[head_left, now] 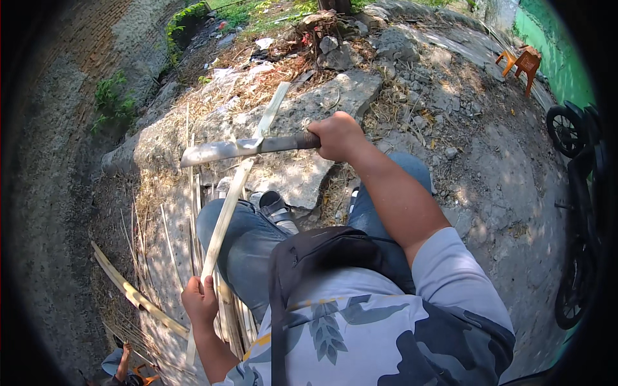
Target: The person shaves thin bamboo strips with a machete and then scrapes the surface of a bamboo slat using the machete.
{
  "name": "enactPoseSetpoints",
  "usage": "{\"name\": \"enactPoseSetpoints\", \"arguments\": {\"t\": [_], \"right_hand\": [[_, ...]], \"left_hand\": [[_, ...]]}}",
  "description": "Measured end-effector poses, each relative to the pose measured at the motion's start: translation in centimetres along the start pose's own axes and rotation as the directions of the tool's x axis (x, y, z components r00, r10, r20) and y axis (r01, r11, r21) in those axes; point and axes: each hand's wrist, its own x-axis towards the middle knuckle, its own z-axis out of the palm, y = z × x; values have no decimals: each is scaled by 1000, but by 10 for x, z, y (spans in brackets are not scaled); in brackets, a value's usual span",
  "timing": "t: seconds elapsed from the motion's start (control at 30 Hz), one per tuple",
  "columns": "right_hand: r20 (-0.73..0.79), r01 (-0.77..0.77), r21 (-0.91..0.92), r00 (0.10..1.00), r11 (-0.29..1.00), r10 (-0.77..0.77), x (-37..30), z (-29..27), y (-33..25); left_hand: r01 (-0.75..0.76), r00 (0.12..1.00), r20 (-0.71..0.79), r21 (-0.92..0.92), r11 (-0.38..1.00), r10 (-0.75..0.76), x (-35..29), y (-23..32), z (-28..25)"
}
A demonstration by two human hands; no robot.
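Note:
My right hand (337, 136) is wrapped round the dark handle of a machete (219, 152), its long grey blade pointing left. A pale, flat strip of bamboo or wood (226, 212) slants upward from my left hand (200, 299), which grips it near its lower end. The blade lies across the strip's upper part and hides a short stretch of it. Beyond the blade the strip's far end sticks out. I cannot tell how deep the edge sits in it. My left knee in jeans is beside the strip.
More long pale strips (228, 315) lie beside my left leg, with a curved pair (138, 297) farther left. A broken concrete slab (302, 177) is by my feet. Orange plastic chairs (528, 67) and a motorcycle (579, 186) stand right. Another person (116, 363) shows at lower left.

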Motion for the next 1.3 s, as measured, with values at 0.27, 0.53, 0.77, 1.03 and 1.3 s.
{"name": "enactPoseSetpoints", "arguments": {"t": [0.27,0.53,0.77,1.03,1.3], "right_hand": [[116,-57,349,993,935,17,-4,13,-11],[77,-124,98,990,987,117,-2,14,-15],[-28,-28,148,999,989,33,-10,12,-40],[-121,-33,106,992,994,45,-2,-13,3],[218,-235,461,965,856,148,-1,-1,-2]], "left_hand": [[-33,999,-38,-69,997,31,2,14,12],[-24,998,-63,-40,999,21,2,19,17],[-31,996,-81,-103,994,23,5,39,29],[-64,997,-44,-119,991,60,-1,27,-8],[-74,996,-58,-84,994,69,5,8,5]]}}
